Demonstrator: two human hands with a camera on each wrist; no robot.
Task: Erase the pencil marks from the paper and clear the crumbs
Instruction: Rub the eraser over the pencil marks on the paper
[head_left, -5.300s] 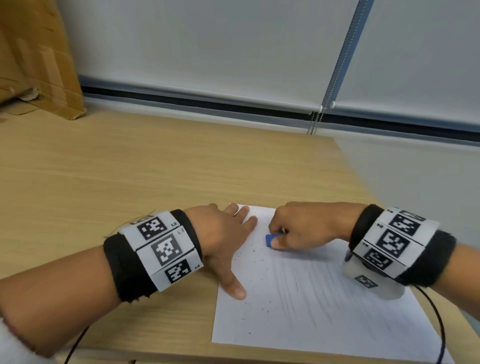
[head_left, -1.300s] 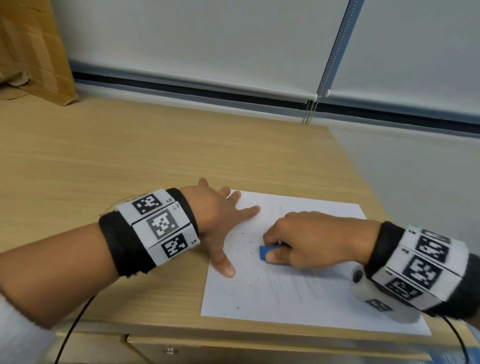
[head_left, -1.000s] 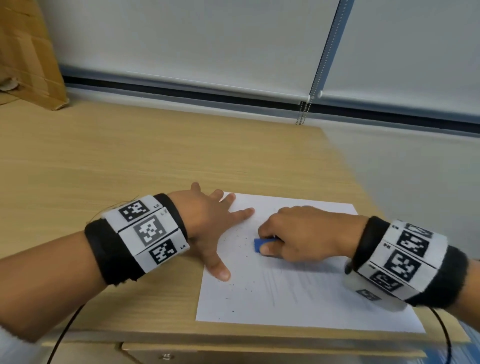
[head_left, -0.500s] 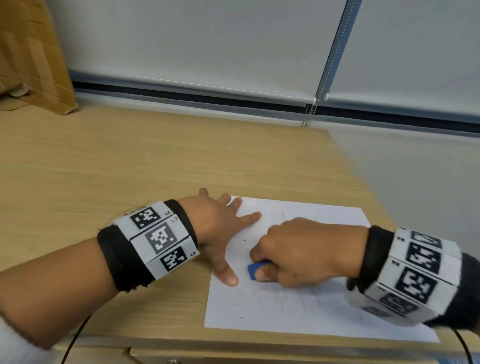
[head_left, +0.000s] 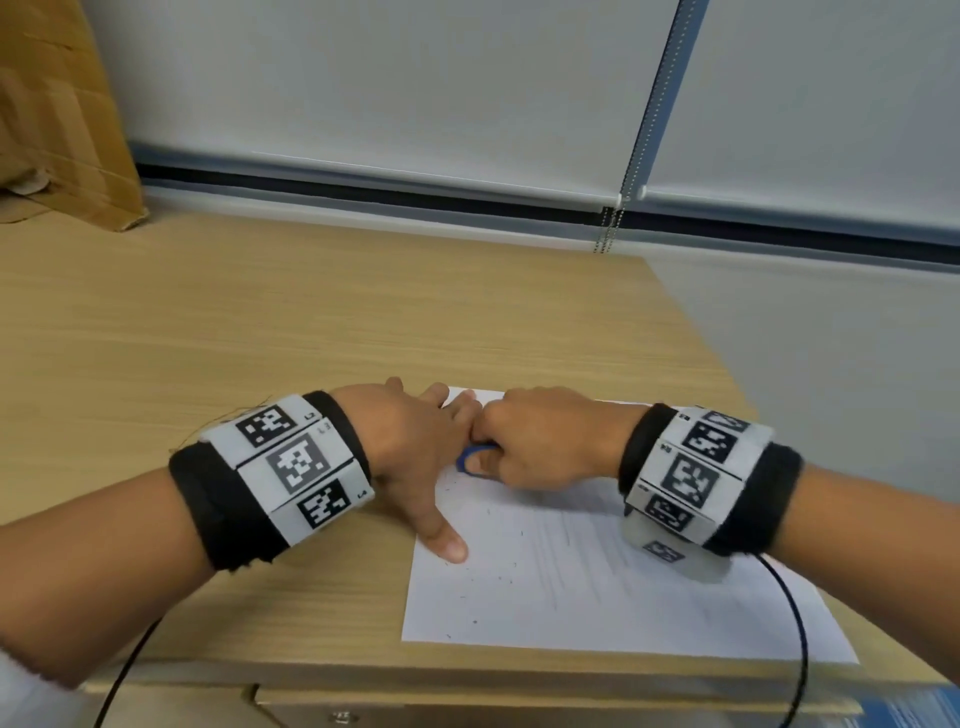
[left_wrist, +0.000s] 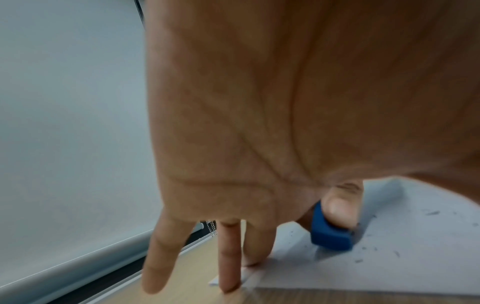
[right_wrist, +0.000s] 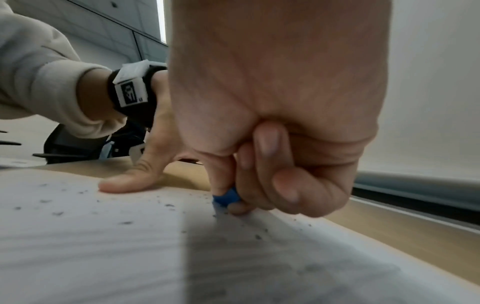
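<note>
Your right hand (head_left: 545, 441) has its fingers curled round the blue eraser (head_left: 470, 458), pinching it against the paper (head_left: 597, 597) in the upper left part of the sheet, just right of centre frame. The faint pencil marks (head_left: 566, 561) you have yet to reach lie below and right of the eraser, toward the lower right of the head view, their strokes running roughly up and down the frame. So your next strokes probably pull back toward you. Your left hand (head_left: 410, 452) lies flat with fingers spread, pressing the sheet's left edge, almost touching the right. Dark crumbs (head_left: 488, 577) dot the white paper, mostly lower left of the eraser
</note>
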